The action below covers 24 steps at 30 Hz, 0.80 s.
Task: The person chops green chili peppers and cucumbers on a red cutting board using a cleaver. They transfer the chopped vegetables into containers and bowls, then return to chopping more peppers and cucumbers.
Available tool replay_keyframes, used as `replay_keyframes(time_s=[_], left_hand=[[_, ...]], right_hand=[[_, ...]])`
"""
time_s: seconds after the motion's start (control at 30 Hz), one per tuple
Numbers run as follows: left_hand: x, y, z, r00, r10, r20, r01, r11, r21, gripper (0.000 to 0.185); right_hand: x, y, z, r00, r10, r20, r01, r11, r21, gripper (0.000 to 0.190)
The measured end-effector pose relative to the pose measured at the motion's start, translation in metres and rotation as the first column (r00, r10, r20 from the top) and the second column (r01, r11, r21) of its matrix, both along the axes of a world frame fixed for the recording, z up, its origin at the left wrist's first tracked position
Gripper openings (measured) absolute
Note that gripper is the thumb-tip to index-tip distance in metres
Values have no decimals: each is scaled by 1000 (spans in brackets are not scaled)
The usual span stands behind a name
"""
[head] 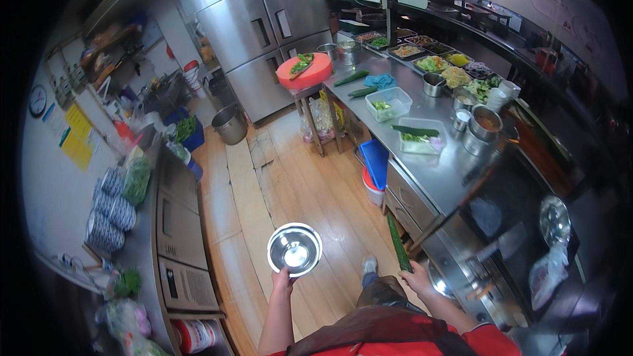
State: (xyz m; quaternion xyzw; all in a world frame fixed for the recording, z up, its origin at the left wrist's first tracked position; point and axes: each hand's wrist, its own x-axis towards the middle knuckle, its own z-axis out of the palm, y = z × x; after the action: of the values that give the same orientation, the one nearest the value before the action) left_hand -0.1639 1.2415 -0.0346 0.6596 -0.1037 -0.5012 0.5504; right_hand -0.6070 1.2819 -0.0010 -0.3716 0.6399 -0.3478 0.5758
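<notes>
My left hand (283, 280) grips the near rim of a shiny stainless steel bowl (295, 250), held out over the wooden floor. The bowl looks empty, and a second rim edge shows along its right side. In my right hand (416, 278) is a long green cucumber (398, 243), held by its lower end and pointing away from me. To the right stands a steel worktop (420, 168). On it are two clear plastic containers, one (389, 104) with cut green pieces, the other (422, 137) with a whole cucumber lying across it. Two more cucumbers (352, 77) lie farther back near a blue cloth (380, 81).
A round red chopping board (304, 70) with a knife and chopped greens stands before a steel refrigerator (247, 34). Trays of cut vegetables (431, 64) line the worktop's far side. A steel pot (230, 124) and a bucket (373, 185) stand on the floor. Stacked bowls (105, 230) occupy the left counter.
</notes>
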Motion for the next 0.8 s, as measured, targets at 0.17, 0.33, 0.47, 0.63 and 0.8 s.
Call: replay_keyframes(time_s=[0.17, 0.33, 0.47, 0.63, 0.8], left_hand=[[-6, -221, 9, 992, -119, -45, 119, 993, -11, 59], [25, -363, 41, 999, -47, -12, 48, 998, 30, 56], [59, -501, 57, 976, -161, 144, 167, 986, -29, 53], [62, -708, 35, 946, -295, 131, 302, 953, -30, 48], [12, -917, 39, 858, -507, 84, 512, 857, -52, 47]], right_hand=[[35, -178, -29, 997, -83, -8, 83, 996, 17, 26], [109, -396, -6, 989, -52, 136, 64, 994, -90, 29], [148, -579, 12, 977, -11, 213, 26, 997, -69, 31], [177, -741, 3, 964, -158, 215, 180, 980, -84, 27], [191, -821, -11, 908, -387, 161, 389, 921, 20, 26]])
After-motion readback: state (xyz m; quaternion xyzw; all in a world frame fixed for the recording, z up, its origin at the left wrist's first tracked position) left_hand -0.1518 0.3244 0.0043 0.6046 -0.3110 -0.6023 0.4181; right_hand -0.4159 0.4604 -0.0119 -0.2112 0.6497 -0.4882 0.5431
